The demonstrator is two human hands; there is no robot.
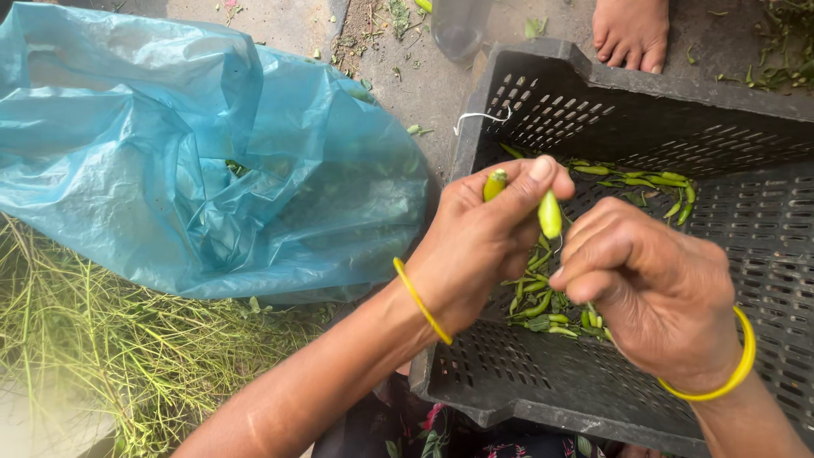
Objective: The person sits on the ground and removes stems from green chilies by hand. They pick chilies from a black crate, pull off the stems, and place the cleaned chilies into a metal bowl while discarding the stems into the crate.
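A small green chilli (549, 215) is pinched between thumb and forefinger of the left hand (475, 246), held above the dark plastic crate (543, 373). A second green piece (495, 184) is tucked between the fingers (517, 191) of the same hand, probably kept ready or set apart while the first is worked. The right hand (657, 288) is curled close just beside the chilli's lower end, fingertips bent inward and nearly shut; whether anything is gripped there cannot be told, as the tips are hidden behind the knuckles. A stalk being pulled is a likely reading, given the two hands meeting at the pod.

Both hands are kept directly over the crate, so that whatever is released would drop inside. A loose heap of green chillies (538, 305) is seen on the perforated crate floor below the hands, and a smaller scatter (653, 182) lies toward the far wall. Yellow bangles (421, 301) are worn on both wrists.

To the left, a crumpled blue plastic bag (195, 153) is spread on the ground, with some greenery faintly showing through it. Below the bag, a pile of thin green stems (127, 356) is lying, apparently discarded plant matter kept away from the crate. A bare foot (632, 34) of another person is seen beyond the crate's far rim, on the concrete floor (424, 85) littered with leaf bits.
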